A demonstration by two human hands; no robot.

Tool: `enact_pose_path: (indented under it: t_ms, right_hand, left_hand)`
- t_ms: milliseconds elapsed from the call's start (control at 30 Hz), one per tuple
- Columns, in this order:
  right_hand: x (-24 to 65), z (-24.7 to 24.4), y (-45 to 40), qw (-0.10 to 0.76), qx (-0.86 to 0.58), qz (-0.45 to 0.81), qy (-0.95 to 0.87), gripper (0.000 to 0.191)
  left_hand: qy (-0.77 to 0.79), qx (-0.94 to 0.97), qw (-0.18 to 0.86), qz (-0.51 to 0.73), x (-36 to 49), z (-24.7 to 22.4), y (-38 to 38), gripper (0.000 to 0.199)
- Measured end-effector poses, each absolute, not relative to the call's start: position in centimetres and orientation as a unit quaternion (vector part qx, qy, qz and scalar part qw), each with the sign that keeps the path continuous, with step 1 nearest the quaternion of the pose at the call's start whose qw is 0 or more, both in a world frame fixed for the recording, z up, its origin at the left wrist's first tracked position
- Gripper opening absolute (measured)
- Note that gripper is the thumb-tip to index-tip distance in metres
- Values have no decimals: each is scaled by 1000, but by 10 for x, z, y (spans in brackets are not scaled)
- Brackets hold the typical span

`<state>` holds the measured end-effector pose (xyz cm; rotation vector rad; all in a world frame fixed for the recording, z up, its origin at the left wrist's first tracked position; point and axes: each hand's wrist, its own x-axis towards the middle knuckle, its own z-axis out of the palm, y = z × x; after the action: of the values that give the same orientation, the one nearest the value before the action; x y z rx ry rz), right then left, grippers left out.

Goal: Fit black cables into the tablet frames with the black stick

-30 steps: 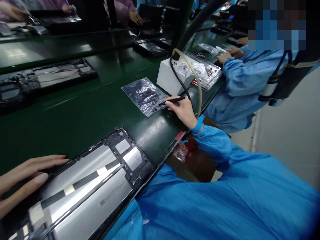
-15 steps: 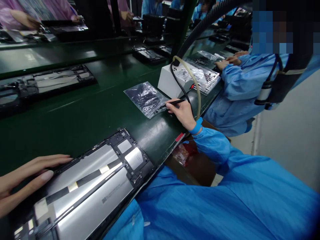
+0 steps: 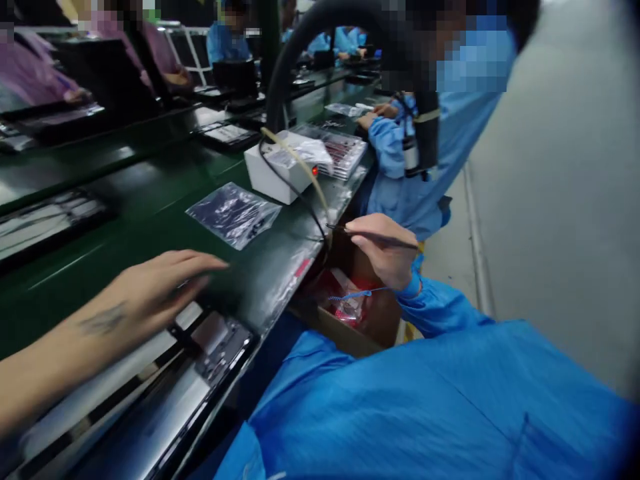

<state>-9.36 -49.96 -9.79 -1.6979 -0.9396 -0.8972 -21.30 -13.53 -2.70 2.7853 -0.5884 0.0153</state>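
My right hand (image 3: 387,263) pinches a pair of dark tweezers (image 3: 395,241) above an open carton beyond the bench edge. The tips point left; whether they hold a small part is too small to tell. My left hand (image 3: 160,287) hovers with fingers stretched out, somewhat blurred, over the far end of an opened tablet-like device (image 3: 150,413) with silver battery panels in a black frame. My forearm covers part of that device. Beyond my left hand, a clear plastic bag (image 3: 230,213) with small dark parts lies flat on the green bench.
A white box (image 3: 275,173) with a red light, a hose and a cable stands behind the bag. Past it are trays (image 3: 343,153) and a co-worker's sleeve (image 3: 390,150). Another opened device (image 3: 55,217) lies at left. The carton (image 3: 345,327) below the edge holds red and clear plastic.
My right hand has moved away from the bag with the tweezers, out past the bench edge. My left hand has lifted and reached forward over the device. The view has swung right.
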Motion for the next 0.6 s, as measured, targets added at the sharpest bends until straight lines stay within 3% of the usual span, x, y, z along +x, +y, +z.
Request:
enact_pose_path:
  t_ms: [67,133,233,333,467,600]
  right_hand:
    - [-100,-102,-534,422,-688,-442,-390,28]
    - [-98,-112,-562,456,-682,-483,-306,26]
    - [-75,-130,-590,678,-589,-429,-96,12]
    - [-42,-148,-606,837,-474,-273,-20,28]
    - [-3,-166,-611,872,-442,-210,-21,37]
    - [18,-173,-612,898,-381,-213,-52,32]
  left_hand:
    - [-304,930,203,-24,-160,-24,-210,33]
    - [-348,886,302,-61,-114,-32,-283,39]
    - [-315,793,500,-148,-60,-54,-374,63]
    - [-243,723,614,-203,-26,-66,-437,69]
    - [-200,675,673,-228,-16,-61,-466,67]
    - [-224,683,663,-209,-50,-41,-418,70]
